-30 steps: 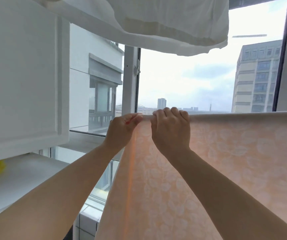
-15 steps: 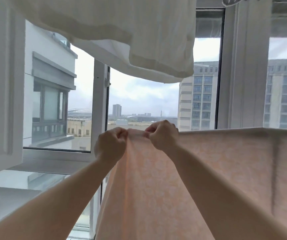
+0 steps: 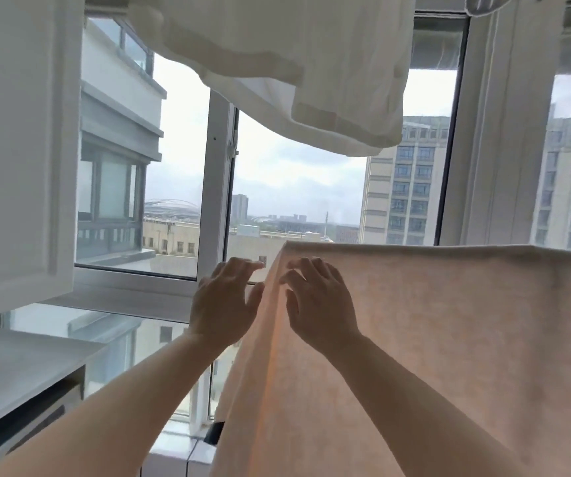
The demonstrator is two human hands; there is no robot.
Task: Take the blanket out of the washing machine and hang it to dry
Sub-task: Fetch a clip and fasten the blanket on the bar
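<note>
A pale peach blanket [image 3: 449, 339] hangs over a horizontal line or rail hidden under its top fold, filling the right half of the view and dropping out of frame below. Its left edge falls straight down between my two hands. My left hand [image 3: 223, 302] hovers just left of that edge, fingers spread and holding nothing. My right hand [image 3: 316, 304] is in front of the blanket's top left corner, fingers spread; whether they touch the cloth is unclear.
A white cloth [image 3: 294, 63] hangs overhead, sagging low across the top. A white cabinet door [image 3: 19, 149] stands at the left above a grey counter [image 3: 19, 373]. The window frame [image 3: 216, 201] and a white pillar [image 3: 504, 149] stand behind the blanket.
Both hands let go of the blanket's top edge and opened, dropping a little below it. The blanket now hangs by itself. The view has turned slightly right and up.
</note>
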